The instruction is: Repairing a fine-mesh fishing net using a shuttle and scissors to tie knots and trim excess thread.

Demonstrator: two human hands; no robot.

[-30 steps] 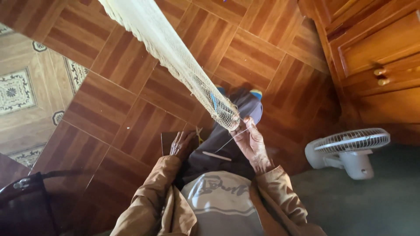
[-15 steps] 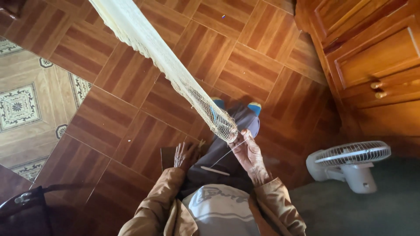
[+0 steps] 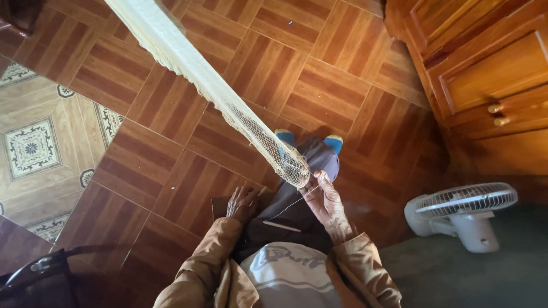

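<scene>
Your right hand [image 3: 326, 204] pinches the lower end of the net [image 3: 245, 122], which stretches up to the left over the wood floor [image 3: 319, 91]. Your left hand [image 3: 242, 203] holds the thread [image 3: 288, 206], fingers curled.

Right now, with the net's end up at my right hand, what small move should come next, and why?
Probably draw the left hand back to take up the slack. A thin thread runs loosely from it to the cream net, whose lower end the right hand pinches. Tensioning it first seems sensible.
</scene>
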